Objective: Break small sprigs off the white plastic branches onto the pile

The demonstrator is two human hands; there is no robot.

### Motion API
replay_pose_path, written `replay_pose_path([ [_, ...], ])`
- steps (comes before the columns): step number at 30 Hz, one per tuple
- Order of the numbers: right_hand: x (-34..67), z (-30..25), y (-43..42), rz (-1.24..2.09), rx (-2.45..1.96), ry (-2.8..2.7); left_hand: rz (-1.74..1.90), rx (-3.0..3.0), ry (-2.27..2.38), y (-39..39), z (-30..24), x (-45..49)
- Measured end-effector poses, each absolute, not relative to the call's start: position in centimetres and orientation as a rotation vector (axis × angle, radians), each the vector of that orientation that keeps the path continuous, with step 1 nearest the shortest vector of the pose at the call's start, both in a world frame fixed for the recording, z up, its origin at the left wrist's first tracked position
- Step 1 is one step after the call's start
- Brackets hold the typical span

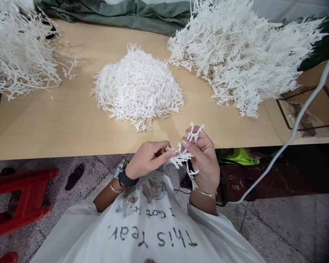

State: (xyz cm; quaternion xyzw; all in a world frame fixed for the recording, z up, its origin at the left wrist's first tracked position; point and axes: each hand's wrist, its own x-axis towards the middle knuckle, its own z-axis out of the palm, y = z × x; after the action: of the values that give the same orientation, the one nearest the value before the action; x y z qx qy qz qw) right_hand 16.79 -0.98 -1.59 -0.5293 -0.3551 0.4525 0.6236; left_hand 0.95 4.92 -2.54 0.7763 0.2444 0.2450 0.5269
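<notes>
In front of my chest, just off the table's near edge, my two hands work close together. My left hand [149, 159] is closed, pinching a small bunch of white plastic sprigs [180, 159] between thumb and fingers. Between the thumb and fingers of my right hand [207, 159] is a white branched plastic piece [194, 136], its forked tips pointing up. Another forked white strand [192, 174] hangs below, by the right palm. The pieces overlap between the hands, so I cannot tell whether they are joined. Beyond them lies a heap of short white sprigs [139, 86].
Larger piles of white branched pieces lie at the left [19, 54] and right [249, 58] of the wooden table [71, 128]. A pale cable [298, 124] crosses the right side. A red stool [24, 193] stands on the floor at left. Dark green cloth [120, 14] lies along the back.
</notes>
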Motion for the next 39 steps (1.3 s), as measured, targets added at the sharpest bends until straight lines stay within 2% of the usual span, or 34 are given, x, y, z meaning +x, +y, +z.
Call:
replay_pose_path([
  [7,16.4,-1.7,-0.9,1.087,-1.182,-0.803,0.577,1.921,0.615,4.9,-2.4,0.8],
  [14,15.7,-1.0,-0.7,1.013,-1.148,-0.703,0.66,1.484,0.502,3.7,-2.9,0.2],
  [20,14.4,0.8,-1.2,0.788,-1.076,-0.644,0.744,1.365,0.463,2.1,-2.1,-0.2],
  [23,16.3,1.6,-1.0,0.558,-1.059,-0.579,0.844,1.276,0.448,2.0,-1.2,-1.2],
  [27,18.7,2.3,-0.2,0.256,-0.998,-0.472,0.975,1.429,0.7,3.8,0.2,-2.7],
  [30,17.8,2.1,0.5,0.374,-1.11,-0.603,0.852,1.841,1.066,6.6,0.0,-2.4],
  [33,16.4,1.1,1.1,0.535,-1.144,-0.73,0.824,1.997,1.345,8.9,-1.2,-1.6],
  [36,16.2,0.1,1.2,0.619,-1.181,-0.759,0.899,1.97,1.341,9.4,-1.9,-1.2],
  [39,16.3,-0.5,1.0,0.726,-1.217,-0.816,1.008,1.916,1.114,8.4,-1.4,-0.9],
])
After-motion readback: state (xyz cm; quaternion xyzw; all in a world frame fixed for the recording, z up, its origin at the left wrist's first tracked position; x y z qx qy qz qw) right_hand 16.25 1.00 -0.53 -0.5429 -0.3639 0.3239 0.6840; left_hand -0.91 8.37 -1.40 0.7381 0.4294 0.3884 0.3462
